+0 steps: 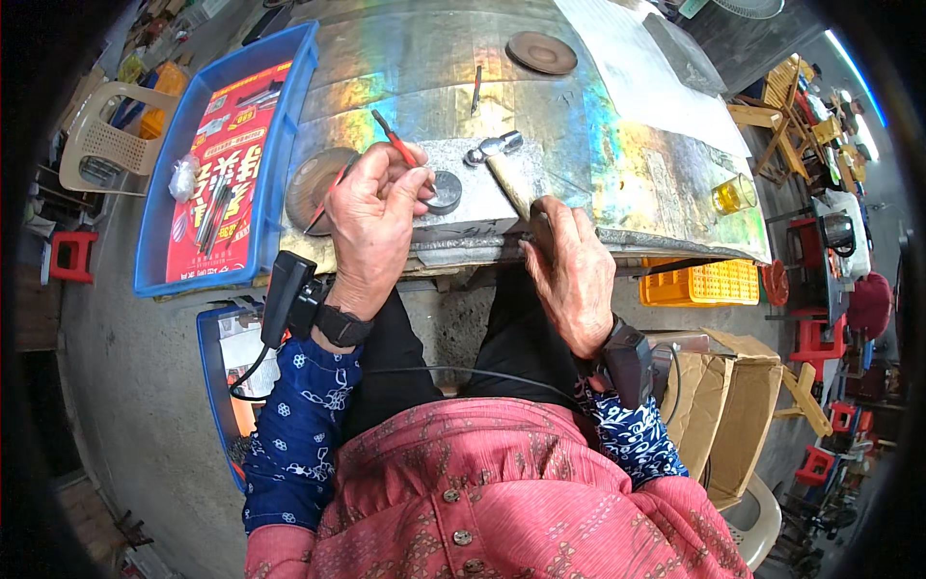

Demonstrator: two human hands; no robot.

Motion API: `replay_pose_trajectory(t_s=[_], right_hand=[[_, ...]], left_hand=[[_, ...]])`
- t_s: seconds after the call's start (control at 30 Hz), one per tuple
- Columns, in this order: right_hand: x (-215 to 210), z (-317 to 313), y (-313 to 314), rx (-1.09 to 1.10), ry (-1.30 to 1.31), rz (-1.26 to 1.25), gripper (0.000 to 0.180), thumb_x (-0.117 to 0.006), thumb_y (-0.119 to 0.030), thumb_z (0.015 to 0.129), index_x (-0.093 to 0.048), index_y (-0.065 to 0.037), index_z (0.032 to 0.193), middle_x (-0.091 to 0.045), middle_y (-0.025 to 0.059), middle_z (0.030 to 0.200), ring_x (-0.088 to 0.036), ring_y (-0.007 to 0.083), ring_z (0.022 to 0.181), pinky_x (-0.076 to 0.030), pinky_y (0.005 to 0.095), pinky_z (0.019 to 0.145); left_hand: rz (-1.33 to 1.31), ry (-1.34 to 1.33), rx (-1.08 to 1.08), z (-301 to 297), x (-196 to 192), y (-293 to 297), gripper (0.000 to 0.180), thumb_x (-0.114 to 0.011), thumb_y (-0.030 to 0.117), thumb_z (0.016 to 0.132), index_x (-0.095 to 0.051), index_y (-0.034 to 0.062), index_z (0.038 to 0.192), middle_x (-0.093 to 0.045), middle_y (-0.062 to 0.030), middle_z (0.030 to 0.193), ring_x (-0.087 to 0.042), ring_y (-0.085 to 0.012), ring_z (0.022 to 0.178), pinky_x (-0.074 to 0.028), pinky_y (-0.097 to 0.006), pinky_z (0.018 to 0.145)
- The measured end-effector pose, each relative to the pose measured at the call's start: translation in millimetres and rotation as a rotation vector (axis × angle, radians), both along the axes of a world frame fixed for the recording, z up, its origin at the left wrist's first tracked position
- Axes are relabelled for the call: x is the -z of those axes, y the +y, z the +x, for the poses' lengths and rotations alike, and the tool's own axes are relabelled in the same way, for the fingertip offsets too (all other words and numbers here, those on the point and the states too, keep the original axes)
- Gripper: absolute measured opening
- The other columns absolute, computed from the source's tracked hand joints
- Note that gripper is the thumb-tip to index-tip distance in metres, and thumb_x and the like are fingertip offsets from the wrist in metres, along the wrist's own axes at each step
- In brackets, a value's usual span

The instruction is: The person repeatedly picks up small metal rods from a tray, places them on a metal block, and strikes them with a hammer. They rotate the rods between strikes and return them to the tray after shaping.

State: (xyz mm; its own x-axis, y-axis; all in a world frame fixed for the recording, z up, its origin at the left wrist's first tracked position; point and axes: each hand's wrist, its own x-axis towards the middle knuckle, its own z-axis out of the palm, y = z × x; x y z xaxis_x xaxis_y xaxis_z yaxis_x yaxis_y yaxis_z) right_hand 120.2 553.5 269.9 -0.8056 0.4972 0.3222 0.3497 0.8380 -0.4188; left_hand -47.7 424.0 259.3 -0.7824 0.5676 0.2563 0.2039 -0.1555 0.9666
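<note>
My left hand point(371, 217) pinches a thin red-handled tool point(394, 141) whose tip points down toward a small round metal disc point(445, 190) lying on a grey steel block point(473, 193). My right hand point(571, 270) wraps around the wooden handle of a small hammer point(494, 150), whose metal head rests on the block just right of the disc. Both wrists wear black strapped devices with cables.
A blue tray point(154, 227) with a red printed sheet and several thin tools lies at left. Two round brown discs point(541, 52) and another red tool point(476, 87) lie on the shiny metal-covered bench point(656, 183). A glass of yellow liquid point(733, 194), a yellow crate point(699, 283) and cardboard boxes point(743, 405) are at right.
</note>
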Motion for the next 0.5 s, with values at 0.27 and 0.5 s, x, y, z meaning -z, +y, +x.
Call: replay_pose_trajectory(t_s=[0.27, 0.5], right_hand=[[9.2, 2.1, 3.5, -0.044, 0.065, 0.029, 0.047, -0.068, -0.001, 0.078, -0.051, -0.003, 0.122, -0.059, 0.0189, 0.102, -0.060, 0.0380, 0.092, -0.050, 0.0421, 0.077], [6.1, -5.0, 3.1, 0.018, 0.096, 0.214, 0.039, -0.062, -0.004, 0.081, -0.052, -0.001, 0.118, -0.059, 0.0177, 0.093, -0.061, 0.0351, 0.083, -0.051, 0.0419, 0.070]], left_hand=[[-0.004, 0.005, -0.050, 4.3, -1.6, 1.8, 0.008, -0.063, 0.000, 0.088, -0.063, -0.0006, 0.096, -0.068, -0.0066, 0.082, -0.066, -0.0101, 0.073, -0.052, -0.022, 0.064], [-0.109, 0.464, -0.152, 10.9, -4.5, 1.5, 0.011, -0.066, 0.000, 0.083, -0.065, -0.0007, 0.094, -0.069, -0.0143, 0.085, -0.070, -0.0250, 0.078, -0.052, -0.030, 0.066]])
